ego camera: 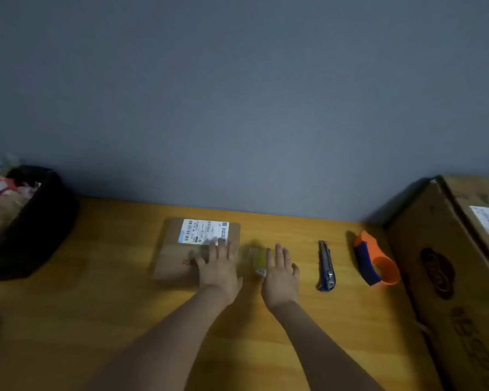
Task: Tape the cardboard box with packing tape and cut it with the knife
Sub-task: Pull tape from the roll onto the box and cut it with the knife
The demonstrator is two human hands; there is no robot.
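Note:
A small flat cardboard box (pixel 175 255) with a white shipping label (pixel 203 231) lies on the wooden table (pixel 96 306). My left hand (pixel 220 266) rests flat on the box's right part, fingers spread. My right hand (pixel 281 275) hovers open just right of the box, beside a blurred yellowish-green object (pixel 259 259). Farther right lies a blue utility knife (pixel 326 266). An orange and blue tape dispenser (pixel 374 261) sits beyond the knife. Neither hand holds anything.
A large cardboard box (pixel 449 263) stands at the table's right end. A black bin (pixel 31 218) with red and white scraps sits at the left. A grey wall (pixel 237 94) runs behind the table's far edge.

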